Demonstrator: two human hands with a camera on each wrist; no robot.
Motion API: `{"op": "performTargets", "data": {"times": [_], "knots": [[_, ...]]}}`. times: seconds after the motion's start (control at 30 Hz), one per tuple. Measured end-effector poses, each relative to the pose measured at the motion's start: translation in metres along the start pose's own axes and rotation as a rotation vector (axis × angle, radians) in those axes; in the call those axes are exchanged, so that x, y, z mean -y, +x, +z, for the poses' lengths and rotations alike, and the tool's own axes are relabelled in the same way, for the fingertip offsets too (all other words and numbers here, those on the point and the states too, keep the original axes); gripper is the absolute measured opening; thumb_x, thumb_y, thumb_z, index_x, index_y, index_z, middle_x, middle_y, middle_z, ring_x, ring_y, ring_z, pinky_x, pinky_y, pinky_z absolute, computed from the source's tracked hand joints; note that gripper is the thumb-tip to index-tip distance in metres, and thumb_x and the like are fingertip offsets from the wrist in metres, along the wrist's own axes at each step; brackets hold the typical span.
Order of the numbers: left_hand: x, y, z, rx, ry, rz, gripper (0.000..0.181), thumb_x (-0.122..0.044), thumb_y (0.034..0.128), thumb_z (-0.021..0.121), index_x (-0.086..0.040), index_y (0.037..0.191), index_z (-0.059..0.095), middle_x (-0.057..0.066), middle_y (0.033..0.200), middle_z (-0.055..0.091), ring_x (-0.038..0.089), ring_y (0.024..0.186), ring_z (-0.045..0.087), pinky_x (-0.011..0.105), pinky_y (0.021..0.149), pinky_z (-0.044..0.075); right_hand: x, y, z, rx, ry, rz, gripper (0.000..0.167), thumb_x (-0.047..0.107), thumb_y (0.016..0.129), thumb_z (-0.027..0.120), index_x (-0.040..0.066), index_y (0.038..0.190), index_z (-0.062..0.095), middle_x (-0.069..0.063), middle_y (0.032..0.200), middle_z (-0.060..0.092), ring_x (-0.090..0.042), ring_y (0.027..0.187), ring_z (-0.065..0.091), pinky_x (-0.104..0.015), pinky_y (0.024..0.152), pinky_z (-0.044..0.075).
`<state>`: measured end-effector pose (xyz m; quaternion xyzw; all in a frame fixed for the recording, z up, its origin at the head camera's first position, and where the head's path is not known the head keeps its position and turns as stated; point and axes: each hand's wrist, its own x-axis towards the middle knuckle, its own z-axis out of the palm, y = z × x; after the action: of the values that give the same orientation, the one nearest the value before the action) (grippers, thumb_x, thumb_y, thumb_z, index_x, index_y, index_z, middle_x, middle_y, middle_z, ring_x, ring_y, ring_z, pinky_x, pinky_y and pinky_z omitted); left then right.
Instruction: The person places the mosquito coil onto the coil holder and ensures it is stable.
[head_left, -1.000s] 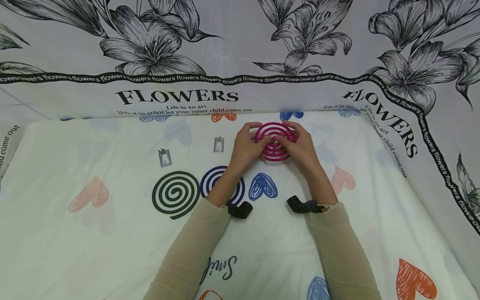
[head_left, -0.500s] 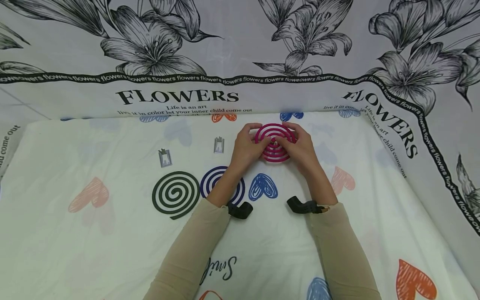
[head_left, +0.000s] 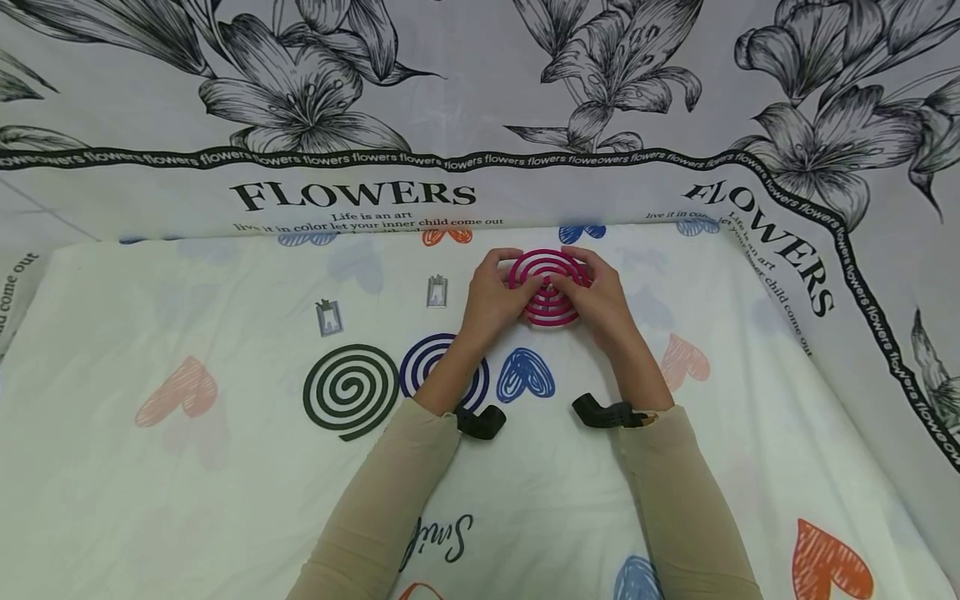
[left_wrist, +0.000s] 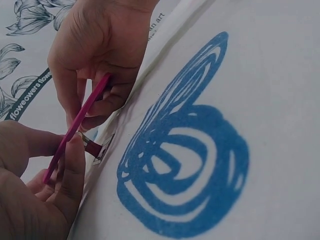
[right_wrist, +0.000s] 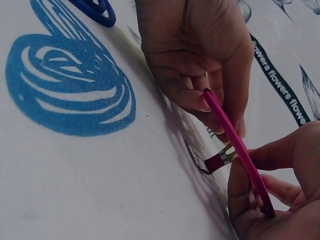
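A pink mosquito coil (head_left: pixel 551 312) is held in both hands near the far side of the cloth. My left hand (head_left: pixel 491 296) grips its left side, thumb near the centre and fingers at the rim. The right hand (head_left: pixel 600 292) holds the other side the same way, so the thumbs nearly meet. Edge-on in the left wrist view, the pink coil (left_wrist: pixel 82 117) appears raised above the cloth. Below its middle is a small metal stand (left_wrist: pixel 103 150) with a dark red part; the fingers partly hide where they meet.
A green coil (head_left: pixel 351 390) lies beside a blue coil (head_left: pixel 427 354), which my left forearm partly covers. Behind them lie two small metal stands (head_left: pixel 328 317). The white cloth (head_left: pixel 247 500) has printed hearts, and a flower-patterned backdrop (head_left: pixel 480 100) borders its far edge.
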<state>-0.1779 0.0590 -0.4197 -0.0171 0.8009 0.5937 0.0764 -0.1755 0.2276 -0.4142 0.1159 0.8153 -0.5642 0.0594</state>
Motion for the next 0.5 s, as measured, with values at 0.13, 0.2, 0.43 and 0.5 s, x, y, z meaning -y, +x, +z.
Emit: {"op": "performTargets", "data": {"times": [0.13,0.2,0.43,0.5], "knots": [[-0.0003,-0.0004,-0.0006,0.005,-0.003,0.000,0.057,-0.025,0.0977,0.077,-0.012,0.147,0.052,0.018,0.144,0.067,0.033,0.125,0.073,0.041,0.096,0.064,-0.0010,0.0004,-0.0003,0.001,0.017,-0.008,0.060,0.021,0.100,0.073,0.020,0.156,0.051,-0.013,0.158,0.053,-0.031,0.146,0.054,-0.047,0.118,0.052],[0.0003,-0.0001,-0.0009,0.008,-0.006,0.007,0.057,-0.025,0.0976,0.077,-0.012,0.147,0.052,0.018,0.143,0.068,0.033,0.123,0.074,0.041,0.095,0.065,-0.0009,0.0006,-0.0003,0.001,0.024,-0.009,0.060,0.021,0.100,0.073,0.020,0.156,0.051,-0.013,0.158,0.053,-0.031,0.146,0.054,-0.047,0.118,0.052],[0.0020,0.0007,-0.0005,0.012,-0.005,0.015,0.057,-0.026,0.0969,0.077,-0.012,0.146,0.052,0.017,0.139,0.070,0.033,0.119,0.076,0.041,0.093,0.065,-0.0008,0.0013,-0.0003,0.004,0.038,0.008,0.061,0.021,0.100,0.073,0.020,0.157,0.051,-0.013,0.159,0.054,-0.031,0.146,0.054,-0.047,0.118,0.051],[0.0021,0.0008,0.0003,0.015,-0.002,0.009,0.056,-0.026,0.0974,0.077,-0.012,0.146,0.052,0.018,0.139,0.070,0.033,0.119,0.075,0.040,0.094,0.065,-0.0011,0.0010,-0.0009,0.007,0.039,0.011,0.061,0.021,0.100,0.073,0.019,0.157,0.051,-0.013,0.158,0.054,-0.031,0.145,0.055,-0.046,0.119,0.051]]}}
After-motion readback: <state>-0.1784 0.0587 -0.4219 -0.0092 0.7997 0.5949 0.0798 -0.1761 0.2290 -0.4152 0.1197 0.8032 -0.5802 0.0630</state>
